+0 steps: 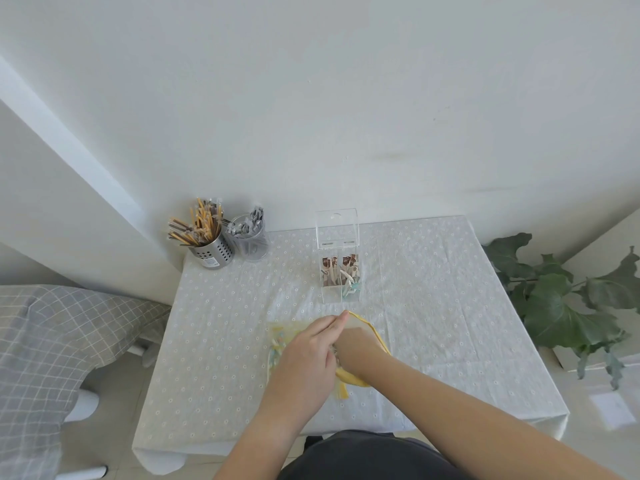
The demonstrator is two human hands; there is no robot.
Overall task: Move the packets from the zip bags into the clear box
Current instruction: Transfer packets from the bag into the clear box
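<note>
1. Counter point(214, 358) under a dotted cloth.
2. Zip bag point(377, 336), yellow-edged, near its front.
3. Left hand point(304, 355), fingers pressed together, holds the bag's mouth.
4. Right hand point(356, 348) reaches inside; finger position hidden.
5. Clear box point(341, 271), lid up, behind, holding packets point(341, 273).

both bare forearms reach forward from the bottom edge and meet near the middle. the left hand point(306, 355) lies palm down, fingers point(337, 320) straight and pressed together, pointing away and slightly right. the right hand point(356, 346) sits just beside it, touching, knuckles up (its fingers are hidden, so the grip cannot be read). the right forearm crosses in from the lower right.
</note>
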